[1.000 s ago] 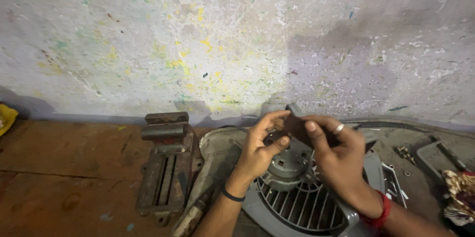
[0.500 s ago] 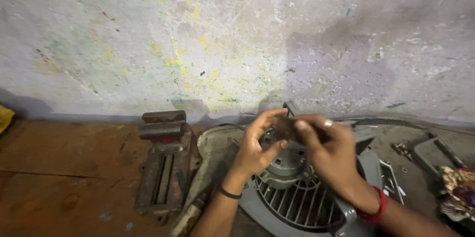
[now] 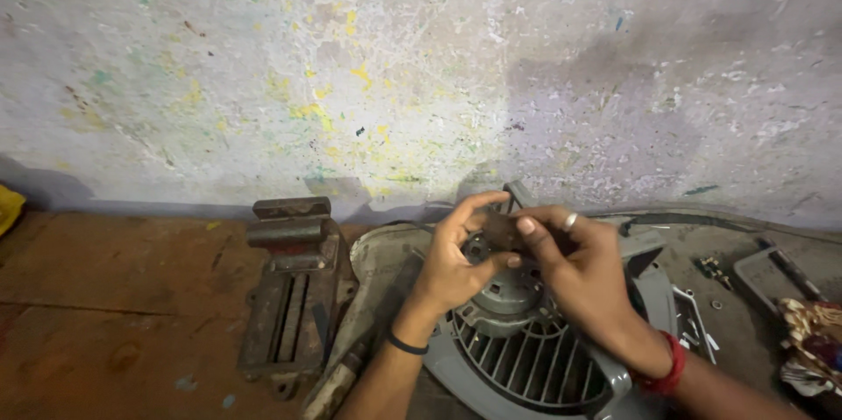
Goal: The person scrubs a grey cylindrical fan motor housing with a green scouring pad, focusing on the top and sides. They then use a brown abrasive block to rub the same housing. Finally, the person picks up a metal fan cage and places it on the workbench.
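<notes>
- My left hand point(image 3: 452, 262) and my right hand point(image 3: 574, 275) meet above the round grey metal motor point(image 3: 509, 293) that sits in the middle of the grey plastic fan housing with its slatted grille point(image 3: 535, 367).
- Between them I hold a small dark flat metal piece point(image 3: 502, 231), just over the motor's top, near the far edge of the housing.
- My left thumb and fingers are curled together and pinched on the left end of that piece.
- My right fingers point(image 3: 531, 240) are closed on its right end; a silver ring shows on one of them.
- A black band circles my left wrist, a red one my right.
- To the left, well apart from my hands, a rusty iron bench vise point(image 3: 289, 288) lies on the brown worn wooden bench point(image 3: 114, 315).
- A wooden tool handle point(image 3: 338, 385) lies near, between vise and housing.
- Behind everything stands the paint-speckled pale wall point(image 3: 395, 78).
- Far right, small loose screws point(image 3: 715, 271) lie by a patterned cloth point(image 3: 811, 341).
</notes>
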